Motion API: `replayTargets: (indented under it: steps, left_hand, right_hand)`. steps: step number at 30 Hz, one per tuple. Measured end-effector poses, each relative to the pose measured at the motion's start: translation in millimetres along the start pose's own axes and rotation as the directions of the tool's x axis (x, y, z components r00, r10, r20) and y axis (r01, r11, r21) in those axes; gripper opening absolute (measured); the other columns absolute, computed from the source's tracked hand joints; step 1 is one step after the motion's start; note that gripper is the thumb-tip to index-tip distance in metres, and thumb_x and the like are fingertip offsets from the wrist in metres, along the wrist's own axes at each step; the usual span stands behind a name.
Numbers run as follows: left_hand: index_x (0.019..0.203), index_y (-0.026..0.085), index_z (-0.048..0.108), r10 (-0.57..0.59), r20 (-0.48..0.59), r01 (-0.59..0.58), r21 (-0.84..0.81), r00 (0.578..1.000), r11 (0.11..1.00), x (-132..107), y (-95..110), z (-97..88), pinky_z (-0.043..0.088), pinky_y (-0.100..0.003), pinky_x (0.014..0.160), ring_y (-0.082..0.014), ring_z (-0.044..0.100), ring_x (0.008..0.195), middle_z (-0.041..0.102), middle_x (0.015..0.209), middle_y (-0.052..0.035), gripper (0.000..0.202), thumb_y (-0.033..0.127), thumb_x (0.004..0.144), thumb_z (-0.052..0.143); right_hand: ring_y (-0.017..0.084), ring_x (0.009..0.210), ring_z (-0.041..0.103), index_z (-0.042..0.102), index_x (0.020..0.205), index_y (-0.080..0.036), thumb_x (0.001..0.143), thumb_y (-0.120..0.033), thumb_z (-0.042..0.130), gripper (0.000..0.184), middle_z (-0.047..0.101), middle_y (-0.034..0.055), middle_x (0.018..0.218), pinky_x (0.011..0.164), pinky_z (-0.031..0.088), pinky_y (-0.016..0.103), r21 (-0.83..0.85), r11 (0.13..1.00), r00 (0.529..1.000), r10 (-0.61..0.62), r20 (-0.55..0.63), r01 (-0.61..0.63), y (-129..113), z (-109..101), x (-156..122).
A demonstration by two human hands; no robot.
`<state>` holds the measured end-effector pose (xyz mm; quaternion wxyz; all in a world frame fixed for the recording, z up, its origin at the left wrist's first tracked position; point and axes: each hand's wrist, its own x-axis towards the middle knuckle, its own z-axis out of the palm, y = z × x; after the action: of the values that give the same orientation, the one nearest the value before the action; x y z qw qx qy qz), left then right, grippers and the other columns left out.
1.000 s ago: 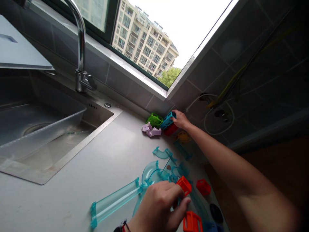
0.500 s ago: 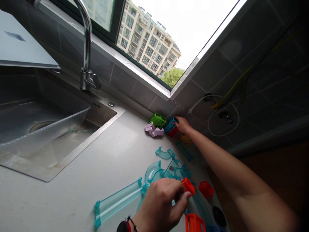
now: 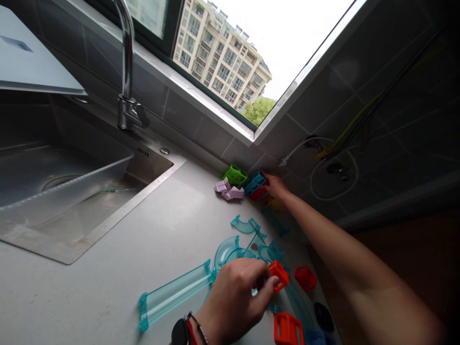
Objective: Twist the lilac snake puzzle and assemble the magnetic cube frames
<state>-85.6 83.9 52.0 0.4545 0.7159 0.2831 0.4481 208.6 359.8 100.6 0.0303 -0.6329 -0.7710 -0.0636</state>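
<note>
My right hand (image 3: 276, 185) reaches to the far corner of the counter and grips a blue block (image 3: 256, 182) sitting over a red block (image 3: 258, 194). A green block (image 3: 235, 174) and a few pale pink pieces (image 3: 228, 190) lie just left of it. Near me, my left hand (image 3: 237, 297) pinches a red block (image 3: 278, 275) above a cluster of clear teal track pieces (image 3: 237, 251). A long straight teal track (image 3: 174, 296) lies left of that hand. More red blocks (image 3: 305, 277) (image 3: 287, 329) rest to the right and below.
A steel sink (image 3: 61, 191) with a tall tap (image 3: 125, 72) fills the left side. The window sill (image 3: 201, 103) and dark tiled wall (image 3: 377, 96) with loose cables (image 3: 332, 167) close off the back. The counter's right edge drops off beside my right arm.
My right hand has stayed on the blue block at the corner. My left hand keeps its pinch on the red block. The camera has shifted slightly.
</note>
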Motion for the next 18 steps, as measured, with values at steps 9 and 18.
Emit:
replayTargets:
  steps: [9, 18]
  left_hand:
    - [0.081, 0.021, 0.061, 0.037, 0.045, -0.041, 0.079, 0.998, 0.996, 0.6, -1.6, 7.7, 0.039, -0.029, 0.064, -0.0163, 0.059, 0.068, 0.066, 0.074, -0.0015, 0.020, 0.029, 0.099, 0.055]
    - [0.082, 0.022, 0.061, 0.013, 0.051, -0.018, 0.095, 0.999, 0.995, 2.1, -5.2, 12.2, 0.040, -0.029, 0.064, -0.0167, 0.060, 0.069, 0.067, 0.075, -0.0018, 0.020, 0.029, 0.099, 0.054]
  right_hand:
    - [0.034, 0.126, 0.059, 0.049, 0.153, -0.019, 0.076, -0.020, 0.085, 0.085, 0.060, 0.0185, 0.140, 0.105, 0.051, 0.044, -0.058, 0.998, 0.997, 0.023, -0.080, -0.027, -11.3, 8.2, -9.6]
    - [0.038, 0.133, 0.051, 0.038, 0.157, -0.020, 0.080, -0.029, 0.083, 0.090, 0.049, 0.0190, 0.147, 0.108, 0.047, 0.048, -0.151, 0.988, 0.979, -0.012, -0.201, -0.019, -9.8, 35.3, -18.7]
